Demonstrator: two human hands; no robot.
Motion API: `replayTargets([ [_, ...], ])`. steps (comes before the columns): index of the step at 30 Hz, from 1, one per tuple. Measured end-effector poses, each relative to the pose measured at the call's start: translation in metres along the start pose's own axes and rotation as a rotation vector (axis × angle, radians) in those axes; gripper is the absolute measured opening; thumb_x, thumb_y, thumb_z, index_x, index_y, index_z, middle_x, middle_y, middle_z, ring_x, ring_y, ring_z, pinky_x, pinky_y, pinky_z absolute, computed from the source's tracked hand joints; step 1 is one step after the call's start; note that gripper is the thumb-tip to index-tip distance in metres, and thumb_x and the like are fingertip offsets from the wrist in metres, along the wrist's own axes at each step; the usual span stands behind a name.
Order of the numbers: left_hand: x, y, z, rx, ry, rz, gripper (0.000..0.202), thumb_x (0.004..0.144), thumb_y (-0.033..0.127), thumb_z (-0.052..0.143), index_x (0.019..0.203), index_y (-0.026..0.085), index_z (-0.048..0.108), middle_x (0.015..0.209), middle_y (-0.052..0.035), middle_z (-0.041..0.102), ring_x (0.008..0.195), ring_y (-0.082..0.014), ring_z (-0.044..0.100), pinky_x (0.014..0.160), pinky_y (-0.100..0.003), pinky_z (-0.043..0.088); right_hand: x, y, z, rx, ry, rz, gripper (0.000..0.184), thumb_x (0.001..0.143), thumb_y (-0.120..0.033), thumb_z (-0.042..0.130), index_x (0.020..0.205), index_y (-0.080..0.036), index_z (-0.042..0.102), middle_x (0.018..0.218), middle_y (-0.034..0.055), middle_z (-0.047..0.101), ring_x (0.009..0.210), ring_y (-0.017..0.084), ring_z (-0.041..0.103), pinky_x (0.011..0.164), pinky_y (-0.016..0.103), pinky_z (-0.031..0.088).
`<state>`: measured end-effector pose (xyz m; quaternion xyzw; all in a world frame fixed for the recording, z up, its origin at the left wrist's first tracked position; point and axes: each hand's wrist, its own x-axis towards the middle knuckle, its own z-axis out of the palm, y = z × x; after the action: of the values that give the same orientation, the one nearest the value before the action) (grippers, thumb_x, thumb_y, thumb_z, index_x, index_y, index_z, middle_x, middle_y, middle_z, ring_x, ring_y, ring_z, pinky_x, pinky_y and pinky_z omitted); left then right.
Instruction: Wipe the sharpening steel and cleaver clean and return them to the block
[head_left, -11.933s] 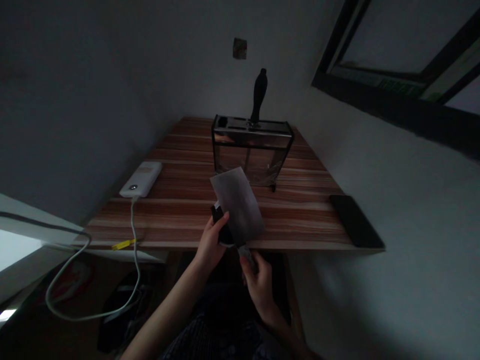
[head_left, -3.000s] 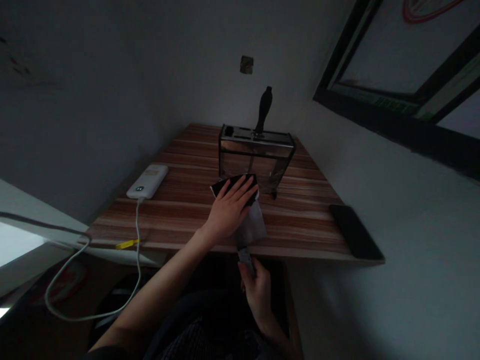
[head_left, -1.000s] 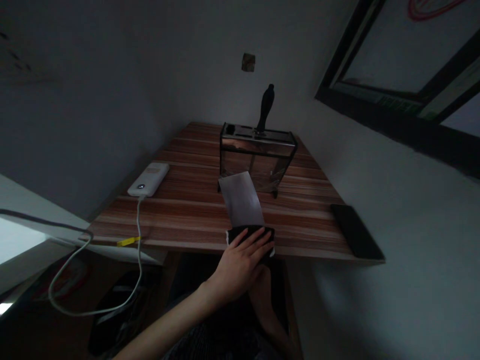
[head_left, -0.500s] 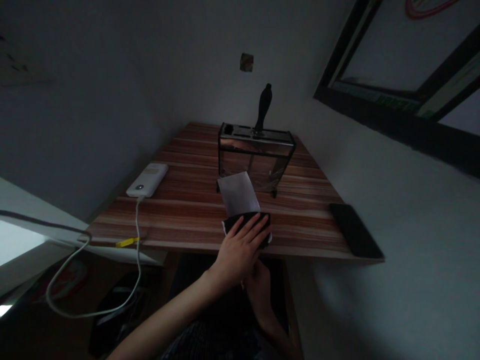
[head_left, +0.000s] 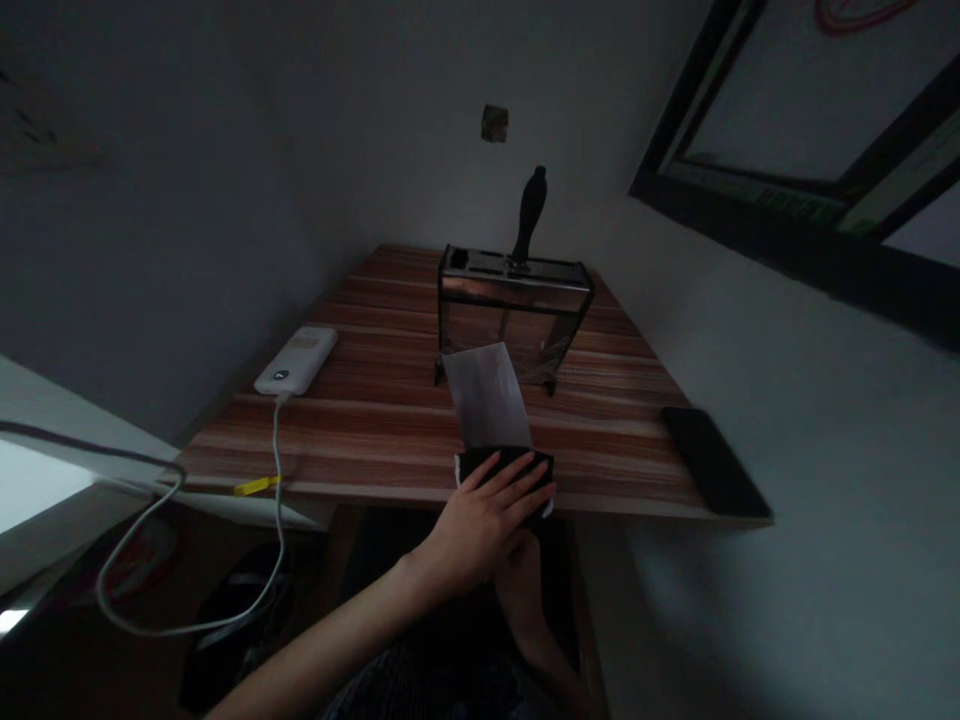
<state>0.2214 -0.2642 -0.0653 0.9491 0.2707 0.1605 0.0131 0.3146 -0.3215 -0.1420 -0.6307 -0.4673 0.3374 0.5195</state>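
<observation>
A cleaver's wide grey blade [head_left: 487, 400] slants up over the front of the wooden table [head_left: 360, 420]. My left hand [head_left: 480, 520] presses a dark cloth [head_left: 496, 462] against the blade's lower end, fingers laid over the cloth. My right hand [head_left: 525, 590] sits below the table edge, mostly hidden under the left one, where the cleaver's handle is.
A metal-and-clear knife holder [head_left: 514, 310] stands behind the blade with a black-handled knife [head_left: 529, 210] in it. A white power bank [head_left: 296, 360] with a cable [head_left: 274, 450] lies at the left. A black phone [head_left: 712, 460] lies at the right edge. Walls close in on both sides.
Since half a second ago my left hand has slid the cloth a little down the blade toward me. Three seconds ago it was near the blade's far end.
</observation>
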Motion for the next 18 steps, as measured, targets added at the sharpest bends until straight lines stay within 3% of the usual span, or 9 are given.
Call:
replayTargets([
  [5,0.003,0.000,-0.003,0.040,0.008,-0.024,0.052,0.092,0.034,0.048,0.141,0.027,0.033,0.151,0.0019,0.030,0.140,-0.0162,0.022,0.114,-0.039,0.021,0.001,-0.004,-0.001,0.082,-0.059,0.055,0.027,0.070,-0.036,0.054,0.055,-0.014,0.061,0.050,0.0055,0.062,0.047,0.017,0.055,0.042,0.023,0.039],
  [10,0.020,-0.008,-0.009,0.115,0.067,-0.160,0.056,0.090,0.031,0.051,0.142,0.029,0.031,0.154,0.0026,0.022,0.141,-0.0190,0.018,0.114,-0.044,0.022,0.000,-0.009,-0.002,0.039,-0.068,0.071,0.032,0.076,-0.044,0.056,0.069,-0.013,0.062,0.045,-0.0012,0.055,0.038,0.011,0.045,0.037,0.021,0.033],
  [18,0.042,-0.034,-0.024,0.175,0.171,-0.279,0.056,0.090,0.024,0.048,0.143,0.029,0.031,0.153,0.0012,0.021,0.142,-0.0203,0.018,0.114,-0.046,0.019,-0.003,-0.007,-0.002,0.001,-0.049,0.012,0.033,0.080,-0.045,0.056,0.066,-0.016,0.058,0.044,-0.0048,0.045,0.038,0.009,0.039,0.037,0.019,0.029],
])
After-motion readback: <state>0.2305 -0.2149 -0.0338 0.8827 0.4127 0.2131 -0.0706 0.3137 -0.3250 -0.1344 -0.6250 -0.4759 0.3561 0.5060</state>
